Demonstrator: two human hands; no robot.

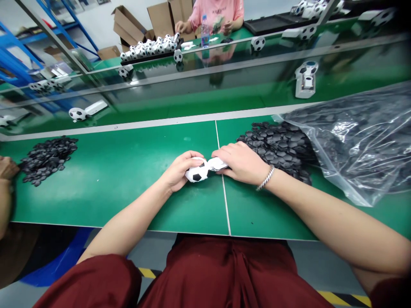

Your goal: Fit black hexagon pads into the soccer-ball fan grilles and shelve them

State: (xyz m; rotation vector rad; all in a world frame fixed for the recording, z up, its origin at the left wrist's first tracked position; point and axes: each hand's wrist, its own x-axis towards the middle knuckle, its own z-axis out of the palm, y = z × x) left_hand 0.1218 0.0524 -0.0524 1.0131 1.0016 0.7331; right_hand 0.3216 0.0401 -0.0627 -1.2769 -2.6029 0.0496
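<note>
A white item with a black-patched soccer ball (196,172) at one end and a white flat part (217,164) at the other is held over the green table. My left hand (182,169) is closed round the ball end. The fingers of my right hand (239,162) grip the white part, and a braided bracelet circles that wrist. Just beyond my right hand lies a heap of small black pieces (279,143).
A clear plastic bag (366,141) of black pieces lies at the right. Another black heap (49,158) is at the left, near another person's hand (8,167). Ball items (77,114) rest on the strip behind. A person in pink (218,17) sits across.
</note>
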